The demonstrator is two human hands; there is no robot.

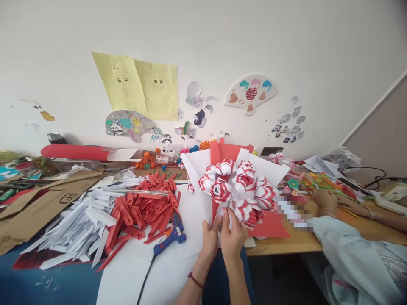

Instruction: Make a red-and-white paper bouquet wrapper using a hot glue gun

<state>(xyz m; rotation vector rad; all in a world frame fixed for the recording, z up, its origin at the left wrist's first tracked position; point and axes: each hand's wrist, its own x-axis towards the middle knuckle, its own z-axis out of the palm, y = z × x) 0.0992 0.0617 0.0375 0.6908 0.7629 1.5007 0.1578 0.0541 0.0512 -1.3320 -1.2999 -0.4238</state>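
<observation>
Left hand [210, 239] and right hand [233, 237] clasp the bouquet [238, 188], fingers curled round its base; its flowers point up, perhaps leaning away.

Leftward glue gun [172, 238], ahead bouquet [237, 188]; nearer sheet [127, 275] seemingly open.

Bare left grip [210, 239], bare right grip [233, 238], red cord bracelet [196, 280] on left wrist

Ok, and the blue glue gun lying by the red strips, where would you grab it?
Probably its handle, the near end where the black cord leaves. The glue gun lies flat with that end toward the person, so reach down from the near side. Both the left hand and right hand clasp the base of the paper bouquet.
</observation>
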